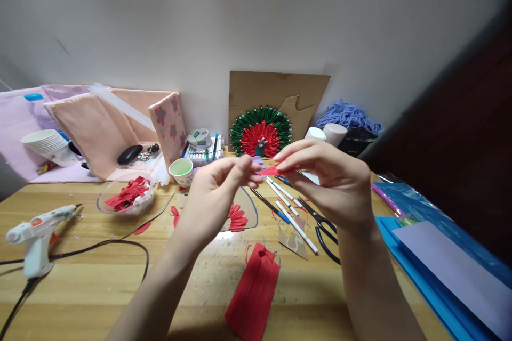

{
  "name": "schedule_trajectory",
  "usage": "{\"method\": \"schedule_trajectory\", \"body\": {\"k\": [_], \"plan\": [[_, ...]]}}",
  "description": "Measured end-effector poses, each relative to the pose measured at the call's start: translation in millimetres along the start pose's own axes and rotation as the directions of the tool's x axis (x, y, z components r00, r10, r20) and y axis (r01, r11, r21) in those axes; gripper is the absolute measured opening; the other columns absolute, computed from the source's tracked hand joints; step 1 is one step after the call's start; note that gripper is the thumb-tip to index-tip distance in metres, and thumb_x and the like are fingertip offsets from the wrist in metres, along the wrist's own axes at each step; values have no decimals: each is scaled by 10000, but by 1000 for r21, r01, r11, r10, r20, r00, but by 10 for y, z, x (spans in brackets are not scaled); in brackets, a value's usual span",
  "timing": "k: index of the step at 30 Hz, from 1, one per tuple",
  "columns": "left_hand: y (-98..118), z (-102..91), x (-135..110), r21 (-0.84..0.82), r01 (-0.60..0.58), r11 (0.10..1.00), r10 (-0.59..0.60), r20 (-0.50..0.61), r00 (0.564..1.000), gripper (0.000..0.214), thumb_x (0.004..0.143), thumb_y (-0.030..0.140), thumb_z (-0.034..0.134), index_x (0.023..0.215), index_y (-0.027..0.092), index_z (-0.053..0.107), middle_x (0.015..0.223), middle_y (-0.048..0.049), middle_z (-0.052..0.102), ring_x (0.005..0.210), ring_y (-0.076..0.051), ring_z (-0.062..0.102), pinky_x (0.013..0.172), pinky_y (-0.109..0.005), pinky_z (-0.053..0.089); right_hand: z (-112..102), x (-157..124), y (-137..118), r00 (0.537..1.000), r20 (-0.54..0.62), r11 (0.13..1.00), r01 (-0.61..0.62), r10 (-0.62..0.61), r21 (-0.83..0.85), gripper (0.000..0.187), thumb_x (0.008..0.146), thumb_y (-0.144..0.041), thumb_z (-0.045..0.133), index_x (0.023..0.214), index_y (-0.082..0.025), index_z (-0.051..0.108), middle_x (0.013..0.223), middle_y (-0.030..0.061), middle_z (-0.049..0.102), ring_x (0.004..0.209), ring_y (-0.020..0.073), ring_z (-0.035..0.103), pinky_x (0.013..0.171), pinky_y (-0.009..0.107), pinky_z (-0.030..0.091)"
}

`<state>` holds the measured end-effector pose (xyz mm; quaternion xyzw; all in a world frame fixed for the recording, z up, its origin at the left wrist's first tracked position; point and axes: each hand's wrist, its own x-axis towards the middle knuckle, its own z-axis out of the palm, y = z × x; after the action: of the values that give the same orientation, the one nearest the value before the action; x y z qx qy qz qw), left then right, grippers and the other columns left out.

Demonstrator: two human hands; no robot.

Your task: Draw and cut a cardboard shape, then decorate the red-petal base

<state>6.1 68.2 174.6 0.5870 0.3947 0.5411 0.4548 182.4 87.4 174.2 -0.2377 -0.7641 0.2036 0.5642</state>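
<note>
My left hand (218, 192) and my right hand (332, 181) are raised together above the wooden table (100, 287). Both pinch a small red paper strip (276, 170) between fingertips, the left at its left tip, the right along its right part. Below the hands lies a cardboard piece with red paper petals (237, 218). A folded piece of red crepe paper (253, 293) rests on the table near me. Several white pens (291, 213) and black scissors (326, 232) lie under my right hand.
A white glue gun (38, 234) with a black cord stands at left. A clear bowl of red paper bits (128, 197), a green-lined paper cup (182, 170), and stacked cups (50, 146) sit behind. A red-green peacock craft (261, 133) leans on cardboard. Blue sheets (436, 266) lie right.
</note>
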Motion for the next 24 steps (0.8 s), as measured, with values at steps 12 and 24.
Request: {"method": "schedule_trajectory", "body": {"k": [12, 24], "plan": [[26, -3, -3, -35, 74, 997, -69, 122, 990, 185, 827, 313, 618, 747, 162, 687, 654, 14, 653, 645, -70, 607, 652, -155, 490, -54, 1, -3, 991, 86, 989, 108, -99, -104, 219, 776, -67, 608, 893, -231, 693, 938, 42, 660, 886, 186, 635, 775, 338, 552], [-28, 16, -41, 240, -71, 968, 62, 44, 997, 206, 843, 352, 582, 811, 166, 664, 756, -31, 685, 717, -130, 636, 673, -227, 501, -14, 11, 3, 995, 85, 986, -44, 58, -163, 98, 790, -156, 644, 867, -211, 668, 973, 59, 640, 940, 198, 612, 846, 360, 530]]}}
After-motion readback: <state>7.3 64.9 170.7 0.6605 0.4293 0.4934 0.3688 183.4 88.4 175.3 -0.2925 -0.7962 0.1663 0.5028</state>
